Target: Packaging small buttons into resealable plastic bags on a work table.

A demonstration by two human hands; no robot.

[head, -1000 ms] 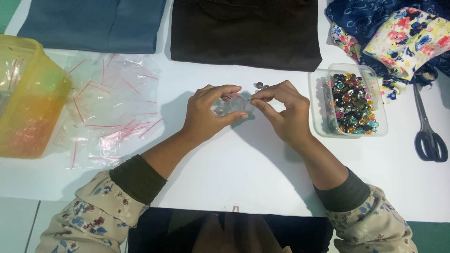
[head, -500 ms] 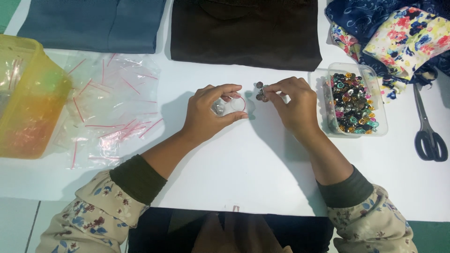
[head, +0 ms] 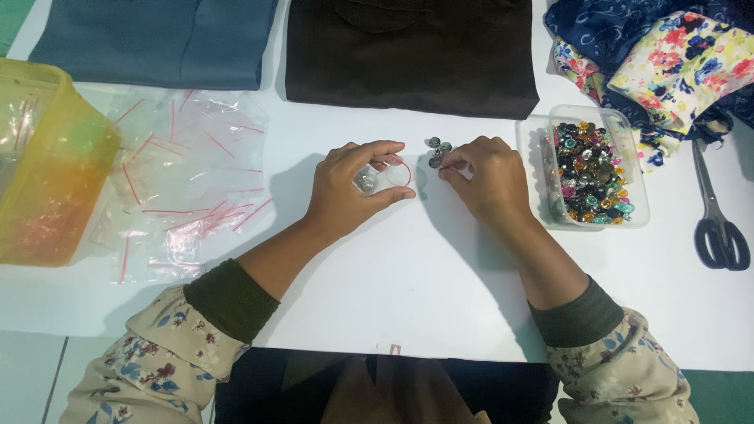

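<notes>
Small bag (head: 389, 174): clear plastic with a red strip at its mouth, held just above the white counter (head: 408, 298) near its middle; a few dark beads show inside at the left.
Bead cluster (head: 437, 151): several dark, glinting beads, pinched just right of the bag's mouth.
Left hand (head: 353, 188): palm down, thumb below and fingers above, grip closed on the small bag.
Right hand (head: 487, 177): knuckles up, fingertips clamped together on the bead cluster.
Bead tray (head: 636, 188): clear, rectangular, full of many-coloured beads, just right of the right hand.
Spare bags (head: 184, 180): loose clear heap with red strips, left of the left hand.
Yellow tub (head: 47, 165): far left edge.
Scissors (head: 719, 224): right of the tray.
Folded cloths (head: 408, 51): along the far edge.
</notes>
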